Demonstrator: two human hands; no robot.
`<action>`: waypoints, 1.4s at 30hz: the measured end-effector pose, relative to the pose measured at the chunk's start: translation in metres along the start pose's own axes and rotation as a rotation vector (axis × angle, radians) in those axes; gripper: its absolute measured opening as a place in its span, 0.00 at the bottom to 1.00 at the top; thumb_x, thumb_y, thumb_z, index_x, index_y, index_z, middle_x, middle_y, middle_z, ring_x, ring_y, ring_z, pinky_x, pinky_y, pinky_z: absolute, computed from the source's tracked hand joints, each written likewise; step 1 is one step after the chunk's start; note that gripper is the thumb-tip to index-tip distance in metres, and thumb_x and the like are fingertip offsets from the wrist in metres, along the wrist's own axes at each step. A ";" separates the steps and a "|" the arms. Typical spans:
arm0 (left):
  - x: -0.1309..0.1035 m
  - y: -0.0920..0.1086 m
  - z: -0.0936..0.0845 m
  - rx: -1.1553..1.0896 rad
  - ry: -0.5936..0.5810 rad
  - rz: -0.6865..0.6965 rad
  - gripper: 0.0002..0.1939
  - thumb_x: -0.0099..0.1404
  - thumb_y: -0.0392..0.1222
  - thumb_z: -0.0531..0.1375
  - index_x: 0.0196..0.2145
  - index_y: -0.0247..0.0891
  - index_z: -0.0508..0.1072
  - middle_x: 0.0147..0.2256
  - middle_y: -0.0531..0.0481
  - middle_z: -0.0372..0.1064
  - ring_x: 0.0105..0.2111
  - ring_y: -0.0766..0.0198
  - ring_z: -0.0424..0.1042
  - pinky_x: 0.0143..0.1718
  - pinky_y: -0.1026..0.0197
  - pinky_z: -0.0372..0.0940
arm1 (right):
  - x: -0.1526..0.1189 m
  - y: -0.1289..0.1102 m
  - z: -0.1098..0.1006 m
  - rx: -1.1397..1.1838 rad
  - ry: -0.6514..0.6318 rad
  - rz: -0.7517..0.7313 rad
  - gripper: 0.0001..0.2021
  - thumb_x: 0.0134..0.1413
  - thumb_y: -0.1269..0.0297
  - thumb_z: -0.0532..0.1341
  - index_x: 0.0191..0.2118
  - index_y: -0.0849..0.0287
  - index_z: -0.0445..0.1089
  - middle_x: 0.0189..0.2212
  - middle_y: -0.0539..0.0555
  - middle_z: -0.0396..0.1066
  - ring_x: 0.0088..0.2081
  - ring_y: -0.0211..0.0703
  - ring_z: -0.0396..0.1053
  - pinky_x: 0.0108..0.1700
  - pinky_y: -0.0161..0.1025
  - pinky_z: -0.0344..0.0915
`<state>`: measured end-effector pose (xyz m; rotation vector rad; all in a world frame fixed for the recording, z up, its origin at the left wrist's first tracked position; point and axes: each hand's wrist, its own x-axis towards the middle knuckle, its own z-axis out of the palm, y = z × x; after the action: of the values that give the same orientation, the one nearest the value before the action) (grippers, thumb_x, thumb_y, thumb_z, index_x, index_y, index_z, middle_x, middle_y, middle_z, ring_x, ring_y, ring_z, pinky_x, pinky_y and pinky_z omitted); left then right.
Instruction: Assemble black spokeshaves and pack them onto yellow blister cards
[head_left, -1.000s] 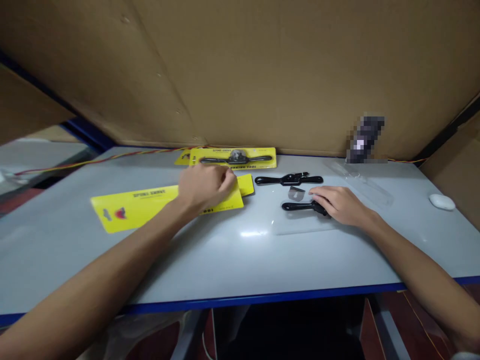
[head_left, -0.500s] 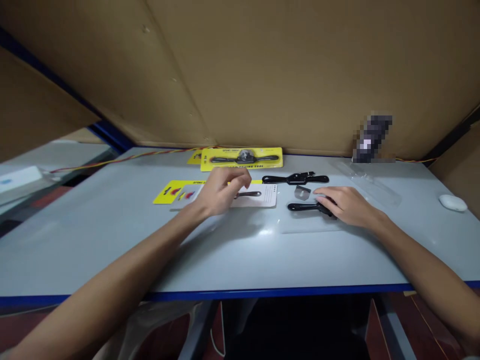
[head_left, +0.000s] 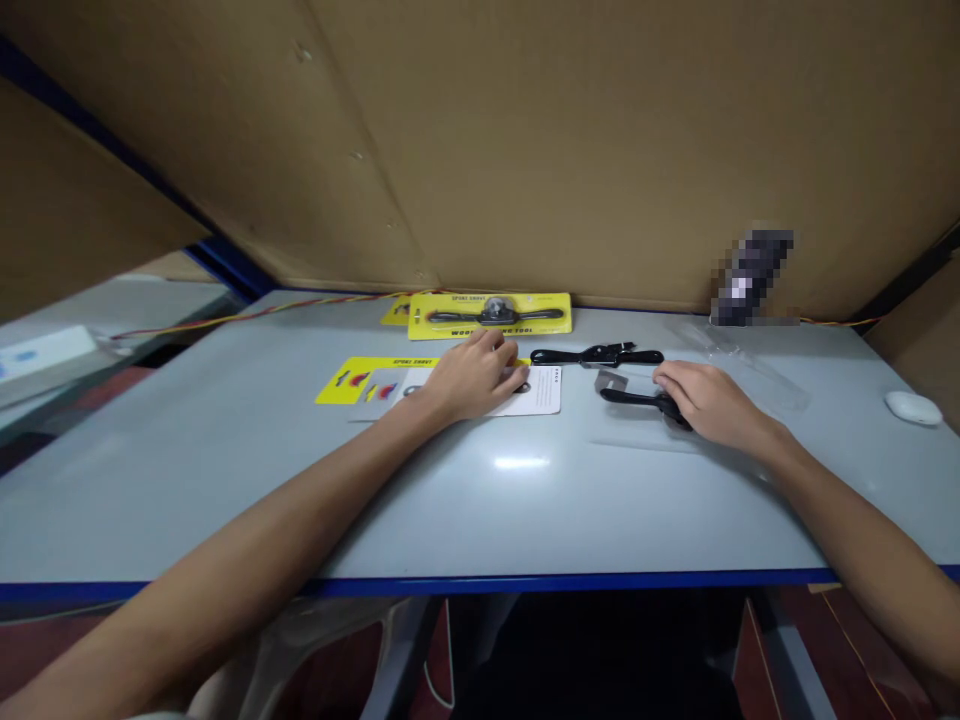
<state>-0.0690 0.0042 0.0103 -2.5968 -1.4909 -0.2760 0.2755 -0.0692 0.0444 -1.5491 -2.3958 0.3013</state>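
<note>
Black tool held crosswise, right hand nearer

Fingers of the right hand point(head_left: 711, 402) wrap the black tool's point(head_left: 637, 398) right part. Its long axis runs left-right over the worktop point(head_left: 450, 510), free end towards the left hand point(head_left: 471, 380), which rests bent-fingered on a white card point(head_left: 543, 392); whether pinching, I cannot tell.

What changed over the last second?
The card under the left hand turned from yellow face up to white face up and moved right, overlapping the yellow card. The right hand kept hold of its black tool, which shifted slightly right. Rear black tool, packaged tool and white case stayed put.
</note>
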 end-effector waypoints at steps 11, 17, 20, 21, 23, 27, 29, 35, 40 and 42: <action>-0.009 0.000 -0.048 -0.223 0.178 -0.005 0.26 0.71 0.56 0.48 0.20 0.40 0.63 0.19 0.50 0.63 0.25 0.60 0.62 0.43 0.51 0.60 | -0.001 -0.009 0.007 -0.009 0.007 -0.015 0.14 0.73 0.59 0.45 0.44 0.55 0.67 0.34 0.55 0.74 0.33 0.48 0.69 0.39 0.43 0.60; -0.014 0.005 -0.046 -0.233 0.321 -0.048 0.26 0.71 0.56 0.51 0.20 0.40 0.65 0.16 0.51 0.61 0.21 0.63 0.61 0.27 0.59 0.55 | -0.002 -0.009 0.010 -0.023 0.007 -0.018 0.15 0.74 0.59 0.44 0.44 0.55 0.66 0.35 0.54 0.75 0.33 0.47 0.69 0.37 0.43 0.58; -0.017 0.008 -0.041 -0.263 0.450 -0.050 0.25 0.72 0.55 0.52 0.22 0.39 0.68 0.16 0.52 0.62 0.17 0.66 0.60 0.23 0.61 0.52 | -0.002 -0.008 0.009 -0.026 0.019 -0.040 0.15 0.74 0.59 0.44 0.44 0.55 0.67 0.35 0.54 0.75 0.33 0.47 0.70 0.37 0.43 0.58; -0.017 0.008 -0.039 -0.271 0.495 -0.042 0.25 0.72 0.54 0.52 0.21 0.39 0.68 0.16 0.52 0.61 0.17 0.67 0.59 0.22 0.61 0.52 | -0.002 -0.008 0.008 -0.027 0.019 -0.050 0.15 0.74 0.59 0.44 0.44 0.55 0.67 0.35 0.54 0.75 0.34 0.47 0.70 0.38 0.44 0.58; -0.019 0.009 -0.036 -0.272 0.558 -0.033 0.24 0.72 0.54 0.53 0.22 0.39 0.69 0.15 0.52 0.61 0.16 0.67 0.59 0.21 0.61 0.52 | -0.003 -0.009 0.008 -0.029 0.017 -0.062 0.16 0.74 0.59 0.44 0.44 0.55 0.67 0.36 0.55 0.76 0.34 0.47 0.70 0.38 0.44 0.59; -0.020 0.006 -0.037 -0.229 0.551 -0.106 0.22 0.73 0.56 0.54 0.27 0.41 0.75 0.18 0.50 0.66 0.19 0.64 0.65 0.23 0.59 0.56 | -0.003 -0.010 0.007 -0.027 0.017 -0.058 0.16 0.73 0.59 0.44 0.44 0.55 0.68 0.35 0.56 0.76 0.34 0.48 0.70 0.37 0.44 0.59; -0.020 0.005 -0.042 -0.198 0.523 -0.154 0.24 0.72 0.58 0.53 0.30 0.41 0.77 0.19 0.49 0.67 0.20 0.62 0.66 0.24 0.58 0.57 | -0.003 -0.010 0.007 -0.031 0.019 -0.064 0.16 0.73 0.60 0.44 0.45 0.55 0.68 0.36 0.56 0.76 0.34 0.48 0.71 0.37 0.44 0.59; -0.024 0.024 -0.051 -0.062 0.254 -0.092 0.31 0.68 0.71 0.53 0.35 0.40 0.79 0.28 0.44 0.76 0.27 0.55 0.74 0.27 0.57 0.54 | -0.002 -0.010 0.010 -0.032 0.046 -0.077 0.16 0.73 0.60 0.45 0.44 0.55 0.68 0.36 0.55 0.76 0.34 0.47 0.71 0.38 0.44 0.59; -0.024 0.039 -0.048 -0.006 0.014 -0.072 0.34 0.68 0.72 0.51 0.41 0.39 0.81 0.30 0.42 0.78 0.29 0.52 0.75 0.28 0.58 0.53 | -0.002 -0.010 0.011 -0.036 0.048 -0.076 0.16 0.73 0.59 0.44 0.43 0.55 0.68 0.35 0.55 0.76 0.33 0.47 0.71 0.36 0.43 0.57; -0.023 0.039 -0.047 -0.012 -0.055 -0.038 0.35 0.69 0.72 0.50 0.41 0.38 0.81 0.30 0.41 0.77 0.29 0.52 0.75 0.28 0.57 0.53 | -0.001 -0.009 0.012 -0.053 0.052 -0.065 0.17 0.73 0.59 0.43 0.42 0.55 0.67 0.34 0.55 0.75 0.32 0.47 0.70 0.35 0.43 0.56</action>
<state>-0.0512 -0.0444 0.0504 -2.6082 -1.5630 -0.2205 0.2644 -0.0743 0.0362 -1.4791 -2.4267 0.1837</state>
